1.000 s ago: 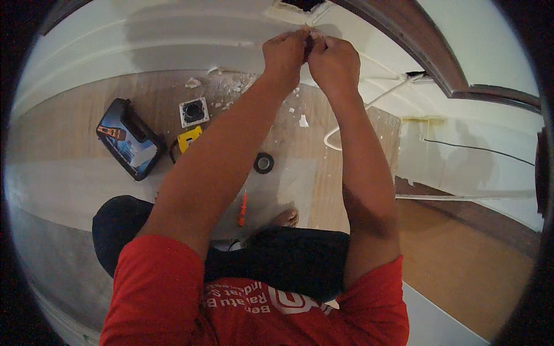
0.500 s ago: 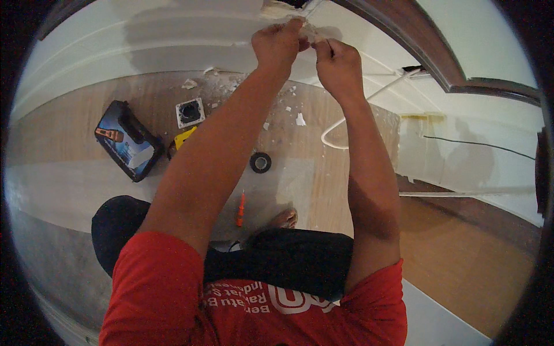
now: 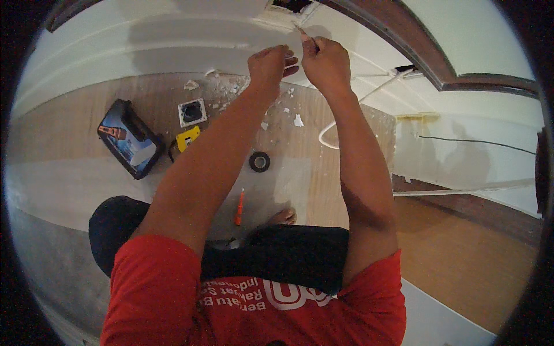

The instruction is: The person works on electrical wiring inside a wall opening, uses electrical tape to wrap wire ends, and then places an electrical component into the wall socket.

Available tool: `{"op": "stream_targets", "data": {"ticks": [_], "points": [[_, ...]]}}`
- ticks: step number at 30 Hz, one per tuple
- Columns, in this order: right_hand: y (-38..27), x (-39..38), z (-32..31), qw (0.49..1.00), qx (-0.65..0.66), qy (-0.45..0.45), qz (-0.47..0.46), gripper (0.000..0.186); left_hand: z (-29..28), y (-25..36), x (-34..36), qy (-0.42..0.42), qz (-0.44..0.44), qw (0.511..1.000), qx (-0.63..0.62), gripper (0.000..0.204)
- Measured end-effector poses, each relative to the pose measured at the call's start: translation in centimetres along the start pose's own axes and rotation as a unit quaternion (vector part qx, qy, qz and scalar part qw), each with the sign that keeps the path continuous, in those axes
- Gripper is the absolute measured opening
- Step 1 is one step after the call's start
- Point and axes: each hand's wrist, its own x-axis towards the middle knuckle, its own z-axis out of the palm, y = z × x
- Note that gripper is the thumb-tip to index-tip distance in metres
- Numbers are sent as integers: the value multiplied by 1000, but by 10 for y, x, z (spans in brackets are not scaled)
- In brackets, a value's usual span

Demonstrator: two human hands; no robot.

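My left hand point(image 3: 268, 69) is raised just left of the right one, fingers apart and partly curled, with nothing visible in it. My right hand point(image 3: 326, 63) is closed on a slender item point(image 3: 305, 36), too small to make out, whose tip points toward a rough-edged hole point(image 3: 291, 7) in the white wall point(image 3: 208, 34). White fragments point(image 3: 234, 85) lie scattered on the wood-look board point(image 3: 81, 132) beneath my hands. A white conduit point(image 3: 326, 138) curves down behind my right forearm.
On the board lie a black case point(image 3: 130, 138), square white box point(image 3: 191, 112), yellow tool point(image 3: 187, 136), black tape roll point(image 3: 259, 162) and orange screwdriver point(image 3: 239, 206). A dark wooden frame point(image 3: 433, 69) borders the upper right, above a second hole point(image 3: 402, 68). A black cable point(image 3: 479, 141) runs along the right wall.
My left hand has come down from the spot near the hole and its fingers have spread. My right hand has shifted slightly left and still grips.
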Motion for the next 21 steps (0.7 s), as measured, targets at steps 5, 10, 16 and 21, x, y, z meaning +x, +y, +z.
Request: {"op": "stream_targets", "data": {"ticks": [5, 10, 16, 21], "points": [[-5, 11, 11, 1000, 13, -16, 6, 36, 9, 19, -3, 4, 29, 999, -23, 26], [-8, 12, 11, 999, 0, -10, 46, 36, 19, 18, -1, -31, 80, 996, 29, 22], [-9, 7, 19, 997, 16, 28, 68, 40, -4, 1, 41, -171, 328, 848, 379, 22], [-7, 6, 22, 995, 23, 36, 88, 39, -6, -9, 40, -162, 239, 902, 321, 22]]}}
